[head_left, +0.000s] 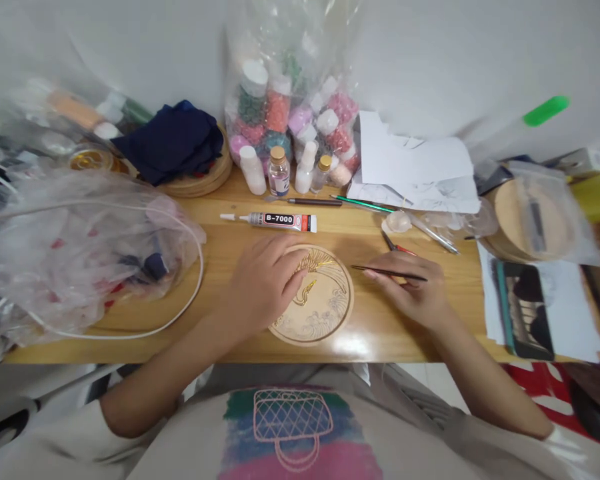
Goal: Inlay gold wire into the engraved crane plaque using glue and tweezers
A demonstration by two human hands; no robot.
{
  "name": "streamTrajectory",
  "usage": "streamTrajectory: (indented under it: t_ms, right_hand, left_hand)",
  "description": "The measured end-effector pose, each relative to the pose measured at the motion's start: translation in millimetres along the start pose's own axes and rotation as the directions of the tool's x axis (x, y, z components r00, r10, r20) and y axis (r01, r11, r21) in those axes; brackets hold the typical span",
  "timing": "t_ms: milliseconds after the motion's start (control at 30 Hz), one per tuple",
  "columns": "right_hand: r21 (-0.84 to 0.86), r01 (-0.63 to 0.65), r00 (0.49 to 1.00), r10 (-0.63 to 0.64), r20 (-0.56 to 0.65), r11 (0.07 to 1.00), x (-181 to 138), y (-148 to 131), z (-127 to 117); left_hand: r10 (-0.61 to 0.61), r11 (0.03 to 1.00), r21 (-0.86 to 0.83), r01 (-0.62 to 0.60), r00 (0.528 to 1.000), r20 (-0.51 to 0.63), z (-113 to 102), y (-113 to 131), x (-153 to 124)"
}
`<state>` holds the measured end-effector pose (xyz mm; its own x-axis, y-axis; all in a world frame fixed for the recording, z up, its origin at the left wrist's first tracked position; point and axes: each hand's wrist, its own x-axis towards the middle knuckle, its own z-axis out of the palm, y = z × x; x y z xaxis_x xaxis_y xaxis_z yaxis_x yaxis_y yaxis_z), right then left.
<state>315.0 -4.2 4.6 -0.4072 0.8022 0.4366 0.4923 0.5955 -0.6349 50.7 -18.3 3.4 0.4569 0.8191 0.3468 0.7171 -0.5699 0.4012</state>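
The round wooden disc is lying on the desk; the left hand is spreading loosely over its left side, fingers slightly apart and gripping nothing visible. Right of the disc, the right hand is pinching a slim dark tool, its tip sitting just beside the rim; whether the tip is gripping anything, I cannot tell. Work is seemingly standing partway: gold lines are marking the disc's upper and middle parts, while the drawn swirls lower down are showing none. The desk's front edge is running just nearer than the disc; bare wood is opening to its lower right, and a glue tube is bounding its far side.
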Motion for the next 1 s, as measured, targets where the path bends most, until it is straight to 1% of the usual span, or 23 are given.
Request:
streamTrajectory:
  t_ms: [133, 267, 400, 533, 700, 833, 1000]
  right_hand:
    - [-0.013, 0.021, 0.999, -0.021, -0.045, 1.000, -13, 6, 12]
    - [-0.009, -0.027, 0.996, 0.026, -0.083, 1.000, -22, 1, 21]
    - [0.047, -0.082, 0.992, 0.086, -0.098, 0.996, -23, 1, 23]
    - [0.090, -0.093, 0.991, 0.101, -0.086, 0.992, -22, 4, 24]
    - [0.119, -0.079, 0.995, 0.087, -0.057, 0.990, -21, 3, 25]
    - [0.112, -0.089, 0.995, 0.094, -0.041, 0.990, -20, 3, 25]
    - [0.073, -0.070, 0.997, 0.073, -0.035, 0.995, -19, 3, 25]
  left_hand:
    - [-0.018, 0.997, 0.070, 0.019, 1.000, -0.021, 15, 11, -12]
    - [-0.007, 0.999, 0.043, 0.006, 1.000, 0.014, 25, 10, -16]
    - [0.016, 1.000, 0.009, -0.016, 0.997, 0.078, 27, 6, -17]
    - [0.024, 1.000, 0.008, -0.025, 0.996, 0.089, 28, 5, -17]
    - [0.038, 0.999, 0.035, -0.042, 0.995, 0.093, 28, 6, -17]
    - [0.047, 0.997, 0.054, -0.052, 0.994, 0.095, 28, 6, -17]
    - [0.046, 0.995, 0.078, -0.055, 0.992, 0.114, 28, 7, -17]
